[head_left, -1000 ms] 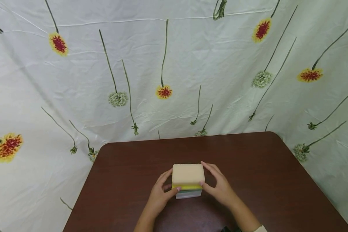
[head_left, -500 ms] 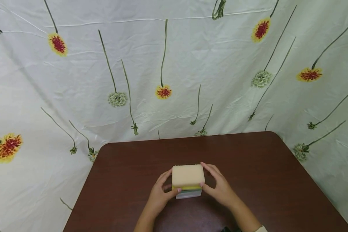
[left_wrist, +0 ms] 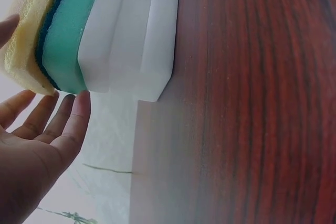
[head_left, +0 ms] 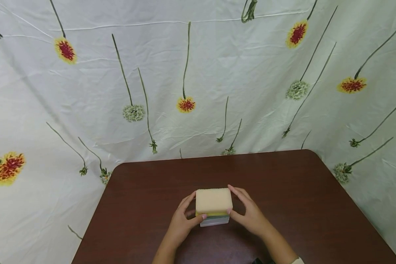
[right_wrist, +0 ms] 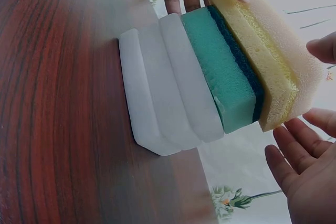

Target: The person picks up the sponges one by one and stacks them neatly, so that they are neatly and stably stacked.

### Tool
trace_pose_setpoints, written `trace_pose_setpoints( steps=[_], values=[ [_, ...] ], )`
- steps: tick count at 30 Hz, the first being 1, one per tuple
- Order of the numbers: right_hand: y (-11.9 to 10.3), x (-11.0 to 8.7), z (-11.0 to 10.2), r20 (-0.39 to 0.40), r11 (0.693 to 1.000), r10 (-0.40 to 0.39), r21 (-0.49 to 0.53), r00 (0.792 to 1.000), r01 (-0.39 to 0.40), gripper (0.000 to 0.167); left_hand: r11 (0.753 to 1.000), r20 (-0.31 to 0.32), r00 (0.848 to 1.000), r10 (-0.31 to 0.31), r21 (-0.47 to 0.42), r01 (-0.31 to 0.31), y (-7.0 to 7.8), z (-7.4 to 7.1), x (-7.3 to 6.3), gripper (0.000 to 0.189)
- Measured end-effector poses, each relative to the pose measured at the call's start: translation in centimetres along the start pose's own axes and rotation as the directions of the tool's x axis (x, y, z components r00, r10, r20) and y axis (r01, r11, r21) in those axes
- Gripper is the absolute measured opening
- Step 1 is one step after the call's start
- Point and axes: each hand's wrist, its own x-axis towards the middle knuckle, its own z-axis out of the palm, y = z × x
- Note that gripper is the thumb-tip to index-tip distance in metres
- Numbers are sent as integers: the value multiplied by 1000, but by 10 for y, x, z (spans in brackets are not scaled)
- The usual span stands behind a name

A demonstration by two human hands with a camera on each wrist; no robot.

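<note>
A stack of sponges stands on the table. At its bottom lie white sponges [right_wrist: 157, 85], then a green sponge [right_wrist: 223, 77] with a dark blue layer, a yellow sponge [right_wrist: 252, 59], and a cream sponge [head_left: 213, 200] on top. My left hand [head_left: 179, 222] holds the upper stack from the left, its thumb at the front near the yellow sponge. From the other side my right hand [head_left: 252, 216] grips the cream sponge, thumb at the front corner and fingers toward the back. In the left wrist view, left fingertips [left_wrist: 82, 98] lie close to the green sponge.
The dark red-brown table [head_left: 145, 205] has rounded far corners. Behind it hangs a white cloth [head_left: 264, 73] printed with flowers. A small dark object [head_left: 257, 261] shows at the bottom edge by the right forearm.
The cream sponge has sunk slightly and tipped a little, so less yellow shows beneath its front edge. Both hands keep nearly the same place.
</note>
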Motion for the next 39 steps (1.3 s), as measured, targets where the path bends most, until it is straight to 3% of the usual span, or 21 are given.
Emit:
trace_pose_setpoints(
  steps=[9, 26, 31, 39],
  values=[
    [-6, -1, -2, 16, 997, 75, 15, 997, -75, 72, 1000, -16, 1000, 24, -11, -24, 1, 1, 1, 81],
    [-4, 0, -1, 6, 996, 83, 33, 997, -83, 70, 999, -28, 999, 32, -24, -32, 1, 1, 0, 81],
    [0, 1, -1, -44, 997, 29, 73, 999, -26, 66, 999, -64, 997, 42, -19, -43, 5, 0, -1, 81],
    [-4, 9, -12, -82, 992, -26, 122, 996, 36, 62, 992, -127, 985, 119, -27, -124, 10, -9, -1, 72]
  ],
)
